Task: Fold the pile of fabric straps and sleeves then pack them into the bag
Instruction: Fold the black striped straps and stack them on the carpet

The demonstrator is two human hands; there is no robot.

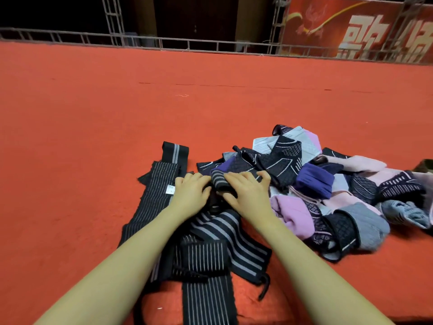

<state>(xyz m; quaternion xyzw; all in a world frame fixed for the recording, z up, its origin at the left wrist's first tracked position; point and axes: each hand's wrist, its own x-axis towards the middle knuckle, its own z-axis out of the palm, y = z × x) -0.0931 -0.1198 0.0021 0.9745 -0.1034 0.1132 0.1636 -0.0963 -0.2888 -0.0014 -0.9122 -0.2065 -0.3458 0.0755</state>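
Seen through the head camera I am watching, both of the person's bare hands rest on a black strap with grey stripes (219, 181) at the near edge of the fabric pile (316, 184) on the red carpeted floor (93, 113). The left hand (191, 191) lies on the strap's left side, its fingers (199, 178) curled down over the cloth; the right hand (246, 188) lies on the right side, its fingers (236, 178) slightly spread and bent at the tips, the thumb tucked toward a dark roll of fabric between the two hands. I cannot tell whether either hand truly pinches the strap or merely presses it.

Long black pinstriped straps (154, 191) run from the hands toward the camera, one carrying a small white label (170, 190), and a wider band with broad grey stripes (225, 233) crosses them beneath the forearms. A black strap end with a grey centre band (175, 150) lies at the far left of the group. The pile to the right mixes pink, purple, grey and black quilted sleeves. A metal truss railing (210, 43) and a red banner (363, 26) stand beyond the floor.
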